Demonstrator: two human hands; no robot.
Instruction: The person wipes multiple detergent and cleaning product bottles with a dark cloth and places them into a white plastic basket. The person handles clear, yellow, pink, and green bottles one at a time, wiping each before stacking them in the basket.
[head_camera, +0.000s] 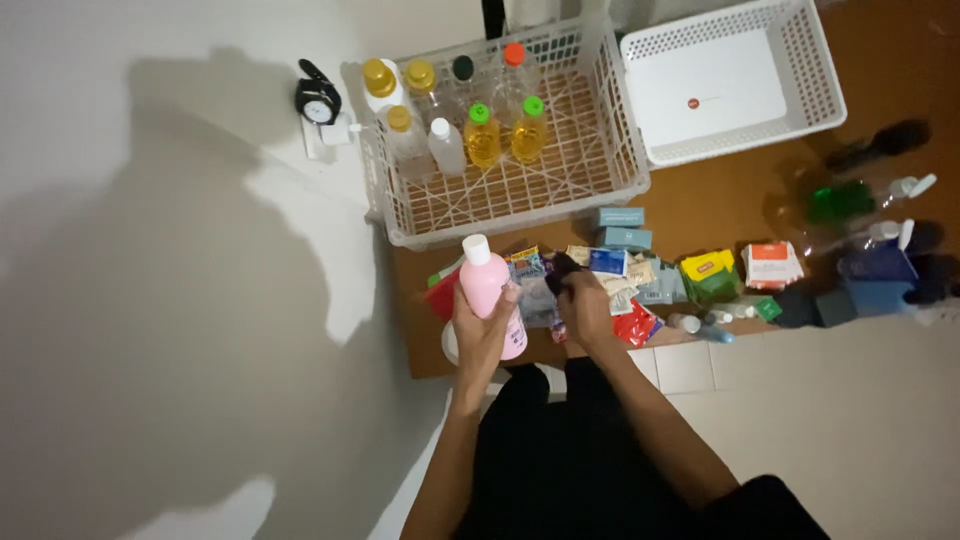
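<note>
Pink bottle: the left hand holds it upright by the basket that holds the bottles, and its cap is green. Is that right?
Not quite. The head view shows the pink bottle has a white cap, not green; green caps sit on two yellow bottles in the basket. The rest stands: the left hand holds it upright near that basket.

Plain white wall (150, 250) at left, crossed by a large dark shadow (180, 330). Brown floor surface (720, 200) beneath the scattered goods. Pale square floor tiles (860, 420) at lower right. White wall socket (325, 135) with black plug-in timer (318, 100). Dim lighting, uneven overall.
</note>
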